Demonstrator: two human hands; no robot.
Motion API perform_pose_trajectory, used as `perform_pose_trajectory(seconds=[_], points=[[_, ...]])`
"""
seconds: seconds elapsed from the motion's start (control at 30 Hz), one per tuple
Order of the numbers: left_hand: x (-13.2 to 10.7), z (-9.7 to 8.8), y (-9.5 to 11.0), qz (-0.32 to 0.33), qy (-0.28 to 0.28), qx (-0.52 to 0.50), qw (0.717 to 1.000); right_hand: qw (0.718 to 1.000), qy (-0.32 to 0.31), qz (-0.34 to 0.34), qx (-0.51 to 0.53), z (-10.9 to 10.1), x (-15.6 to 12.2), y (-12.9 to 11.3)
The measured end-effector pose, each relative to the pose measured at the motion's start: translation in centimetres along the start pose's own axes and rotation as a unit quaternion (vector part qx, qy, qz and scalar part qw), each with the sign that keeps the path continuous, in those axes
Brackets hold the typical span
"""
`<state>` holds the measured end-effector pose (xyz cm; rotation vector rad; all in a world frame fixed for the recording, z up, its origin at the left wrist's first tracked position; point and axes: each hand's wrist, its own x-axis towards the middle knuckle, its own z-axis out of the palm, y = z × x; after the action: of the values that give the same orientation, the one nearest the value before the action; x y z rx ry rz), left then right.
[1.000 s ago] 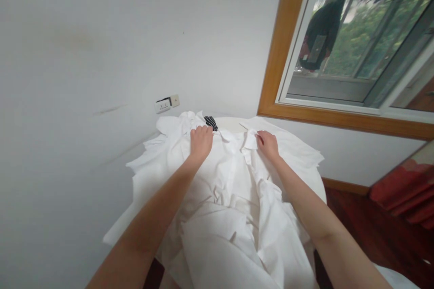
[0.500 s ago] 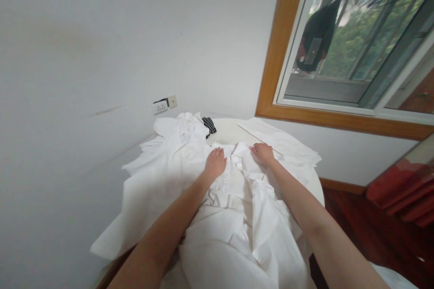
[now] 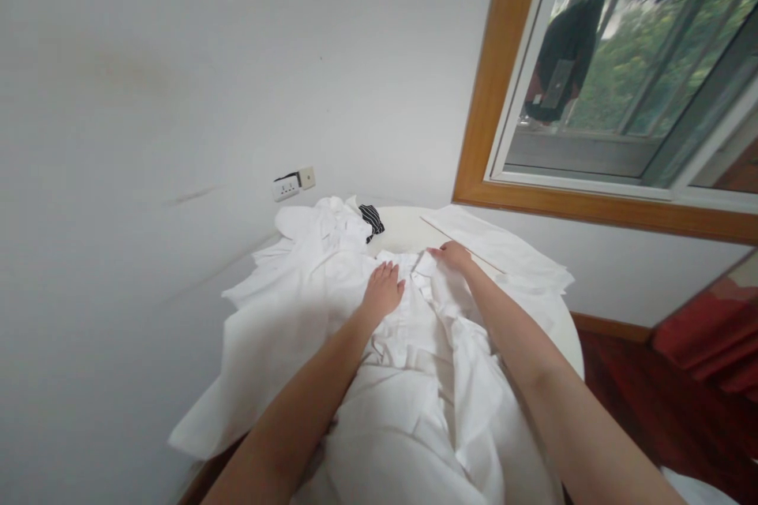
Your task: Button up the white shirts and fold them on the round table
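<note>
A white garment (image 3: 394, 394) with folds and gathers lies over the round white table (image 3: 408, 225) and spreads toward me. My left hand (image 3: 384, 289) rests flat on it near its far edge, fingers stretched out. On the other side of the opening, my right hand (image 3: 453, 255) pinches the garment's far edge between thumb and fingers. Ruffled trim shows between the two hands. To the left, a heap of white cloth (image 3: 320, 252) is bunched up and hangs over the table's side. How the heap joins the garment I cannot tell.
A black-and-white striped cloth (image 3: 372, 221) lies at the table's back. Flat white fabric (image 3: 503, 245) with a thin brown line covers the back right. Behind are the wall with a socket (image 3: 286, 188) and a wood-framed window (image 3: 474, 193). A red curtain (image 3: 711, 331) hangs right.
My right hand has shifted slightly left along the garment's far edge, toward the opening. The left hand stays flat on the cloth. The whole view has swung a little.
</note>
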<state>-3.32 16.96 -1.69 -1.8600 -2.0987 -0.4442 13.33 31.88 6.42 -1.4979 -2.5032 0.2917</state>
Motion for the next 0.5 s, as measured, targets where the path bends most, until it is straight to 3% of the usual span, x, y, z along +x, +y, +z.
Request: perform_pose_trajectory(seconds=[0.17, 0.37, 0.5], points=[[0.4, -0.3, 0.1, -0.023, 0.002, -0.012, 1.000, 0.996, 0.045, -0.070, 0.041, 0.8, 0.4, -0.6], [0.8, -2.0, 0.2, 0.002, 0.049, -0.025, 0.998, 0.988, 0.112, -0.018, -0.108, 2.8, -0.5, -1.7], [0.6, -2.0, -0.2, 0.034, -0.015, -0.036, 0.999, 0.982, 0.140, -0.030, -0.124, 2.3, -1.0, -1.9]])
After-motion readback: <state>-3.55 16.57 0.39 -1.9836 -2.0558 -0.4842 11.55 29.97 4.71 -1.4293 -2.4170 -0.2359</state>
